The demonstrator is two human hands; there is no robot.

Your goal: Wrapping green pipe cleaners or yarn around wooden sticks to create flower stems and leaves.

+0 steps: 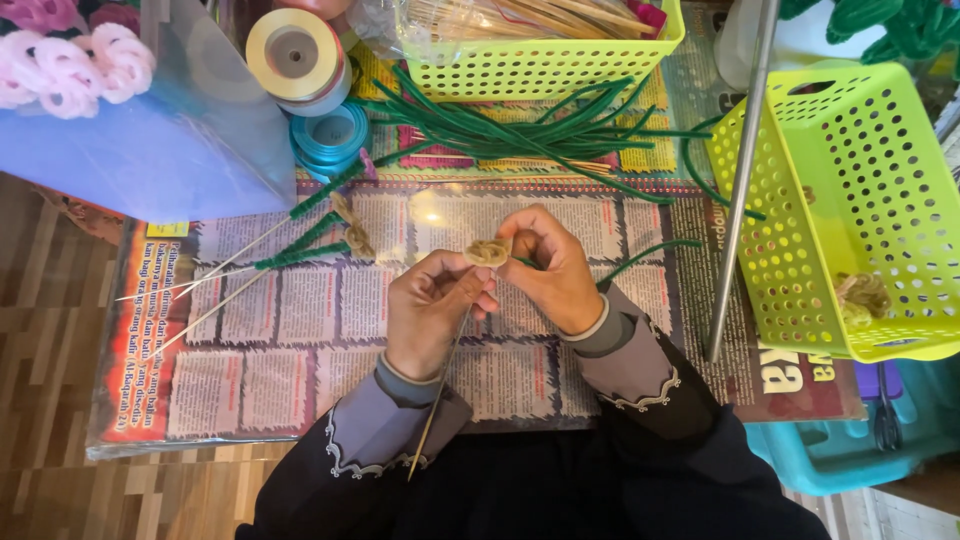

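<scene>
My left hand [432, 308] grips a thin wooden skewer [437, 400] that slants down toward my lap. At its top sits a small beige pipe-cleaner flower [487, 252]. My right hand [555, 268] pinches that flower together with a green pipe cleaner [650, 250] that trails off to the right. Both hands hover over a newspaper sheet [300, 340] under clear plastic.
Three skewers wrapped in green [290, 240] lie at left beside a beige flower [352, 228]. A pile of green pipe cleaners [520, 128], ribbon rolls [300, 60], two lime baskets [860, 200] [540, 60], a metal rod [740, 180] and pink flowers [70, 60] surround the work area.
</scene>
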